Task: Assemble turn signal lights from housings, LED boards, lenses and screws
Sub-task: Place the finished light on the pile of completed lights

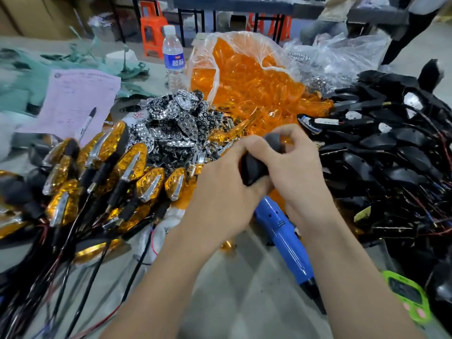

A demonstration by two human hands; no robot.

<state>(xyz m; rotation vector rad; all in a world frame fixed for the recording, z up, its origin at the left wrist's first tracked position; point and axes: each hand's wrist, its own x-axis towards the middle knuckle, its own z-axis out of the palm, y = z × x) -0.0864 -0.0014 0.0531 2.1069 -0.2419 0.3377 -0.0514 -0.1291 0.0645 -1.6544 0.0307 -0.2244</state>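
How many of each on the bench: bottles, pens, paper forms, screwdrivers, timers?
bottle: 1
pen: 1
paper form: 1
screwdriver: 1
timer: 1
Total: 5

Bright, diffuse indoor light, soft shadows; glints on orange lenses [247,79] and chrome parts [176,113]; wide-angle edge bending; background blurred

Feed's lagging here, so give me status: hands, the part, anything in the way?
Left hand and right hand both gripping one black housing. Its inside hidden. Blue screwdriver lies on the table beneath the hands, not held.
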